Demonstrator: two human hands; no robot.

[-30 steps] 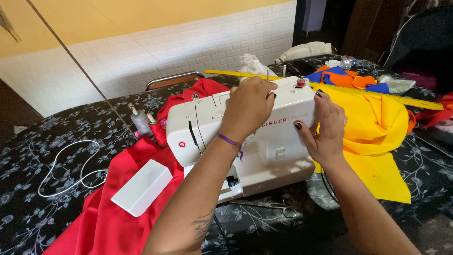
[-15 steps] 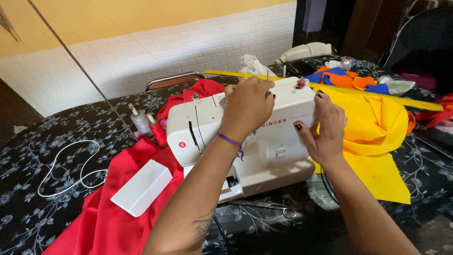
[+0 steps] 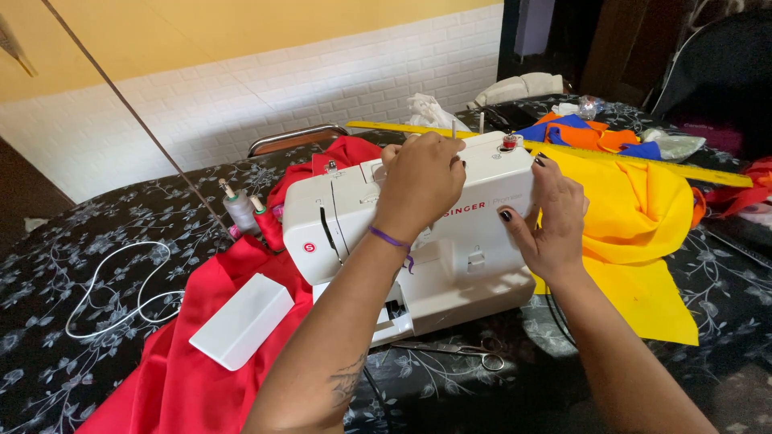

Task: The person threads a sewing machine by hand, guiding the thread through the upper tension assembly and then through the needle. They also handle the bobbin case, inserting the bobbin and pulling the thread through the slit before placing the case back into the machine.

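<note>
Where the black flowered tablecloth (image 3: 72,241) begins at the left, a white cord (image 3: 104,293) loops loosely, and red cloth (image 3: 201,354) spreads toward the middle with a white box-shaped cover (image 3: 241,320) lying on it. Just behind the cloth stand two thread spools (image 3: 239,207). At the centre sits the sewing machine (image 3: 474,265), white and boxy, with a small red round mark on its left face, two upright pins on top and a red bobbin near its right top edge. Its left hand (image 3: 422,181) lies over the top, fingers curled down on the casing; the right hand (image 3: 551,221) presses flat against the machine's right end, fingers spread and gripping nothing. Scissors (image 3: 458,350) lie on the tablecloth in front of the machine. To the right, yellow cloth (image 3: 635,217) drapes under a long yellow ruler (image 3: 643,161), with orange and blue cloth (image 3: 591,133) behind.
</note>
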